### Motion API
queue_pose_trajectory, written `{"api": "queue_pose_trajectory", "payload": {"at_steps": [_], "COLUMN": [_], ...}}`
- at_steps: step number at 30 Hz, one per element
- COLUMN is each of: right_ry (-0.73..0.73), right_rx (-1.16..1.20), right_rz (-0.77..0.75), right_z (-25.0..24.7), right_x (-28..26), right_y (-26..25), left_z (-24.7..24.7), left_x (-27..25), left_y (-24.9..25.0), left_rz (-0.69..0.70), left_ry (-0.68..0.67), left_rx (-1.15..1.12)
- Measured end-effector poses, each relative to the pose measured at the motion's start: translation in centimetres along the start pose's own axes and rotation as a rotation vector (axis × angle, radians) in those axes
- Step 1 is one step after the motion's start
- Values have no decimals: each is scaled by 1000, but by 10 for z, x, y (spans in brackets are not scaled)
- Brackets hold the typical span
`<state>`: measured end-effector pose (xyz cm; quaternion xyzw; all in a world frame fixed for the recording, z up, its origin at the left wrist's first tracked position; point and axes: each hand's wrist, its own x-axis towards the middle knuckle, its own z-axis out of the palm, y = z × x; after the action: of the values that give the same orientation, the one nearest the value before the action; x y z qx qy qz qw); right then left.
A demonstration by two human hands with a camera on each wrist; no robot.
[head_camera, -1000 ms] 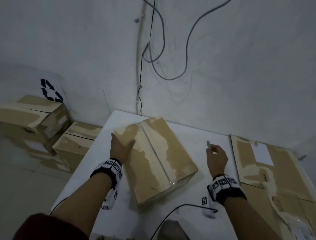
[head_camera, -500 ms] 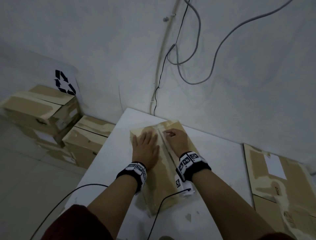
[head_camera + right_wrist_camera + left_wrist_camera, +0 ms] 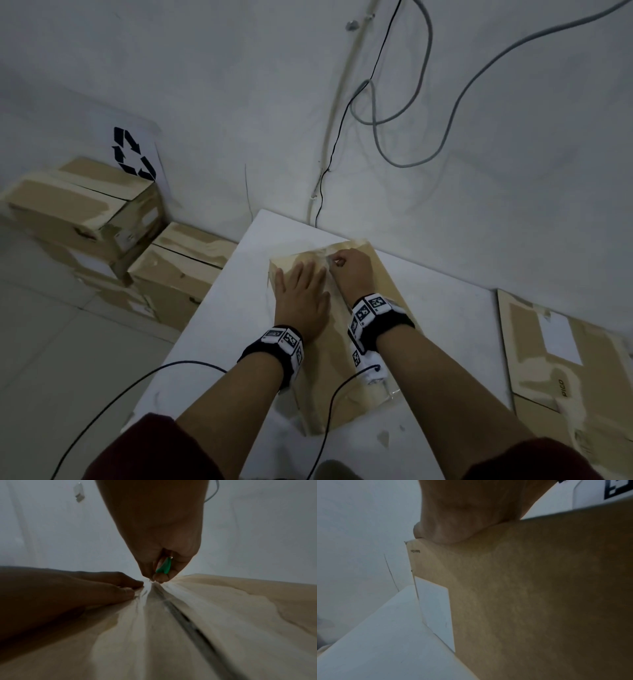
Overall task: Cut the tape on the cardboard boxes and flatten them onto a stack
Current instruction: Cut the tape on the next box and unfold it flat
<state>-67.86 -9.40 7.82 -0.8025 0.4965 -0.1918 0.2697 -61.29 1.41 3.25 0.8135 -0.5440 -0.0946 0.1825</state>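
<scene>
A taped cardboard box (image 3: 383, 284) lies on the white table (image 3: 219, 329). My left hand (image 3: 301, 294) presses flat on the box's left top flap, fingers straight. My right hand (image 3: 349, 267) grips a small green-handled cutter (image 3: 164, 566), its tip down on the clear tape (image 3: 137, 622) at the far end of the centre seam (image 3: 188, 624). In the right wrist view the fingers of the left hand (image 3: 102, 585) lie just left of the cutter tip. The left wrist view shows the box's side wall (image 3: 530, 601) under my palm (image 3: 462, 513).
Several taped boxes (image 3: 85, 212) are piled on the floor to the left, one (image 3: 178, 274) against the table. Flattened cardboard (image 3: 565, 359) lies to the right. Black cables (image 3: 144, 380) trail from my wrists across the table's near edge. Wall cables (image 3: 376, 102) hang behind.
My right hand came from the table's right side onto the box's seam with the cutter. My left hand shifted from the box's left edge onto its top flap.
</scene>
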Motion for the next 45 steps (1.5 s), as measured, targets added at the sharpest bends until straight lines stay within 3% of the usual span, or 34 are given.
{"api": "queue_pose_trajectory", "payload": {"at_steps": [11,16,23,28,36,39,43,45], "right_ry": [-79,-64,-173,-224,-190,-164,-105,-66], "right_rx": [-166,-118,-249,-342,-373,-378,-363,-346], "right_rz": [-64,-114,-97,-134,-43,-6,21,37], "right_z": [-14,-12,-14,-22,-39,-39,-38,-40], "right_x": [-33,-26,-22,-59,-127,-129,-126,-128], "right_y": [12,10,12,31,49,45,39,37], "left_z": [0,-1,0,0,-1,-7,6,15], "left_x": [0,-2,2,0,3,-4,-51,-62], "left_y": [4,3,6,6,4,5,28,32], "left_rz": [-27,-29,-50,-38,-27,42,331,335], "left_ry": [-28,-26,-38,-28,-56,-122,-146,-121], "left_rx": [54,91,118,149,112,107,41,12]}}
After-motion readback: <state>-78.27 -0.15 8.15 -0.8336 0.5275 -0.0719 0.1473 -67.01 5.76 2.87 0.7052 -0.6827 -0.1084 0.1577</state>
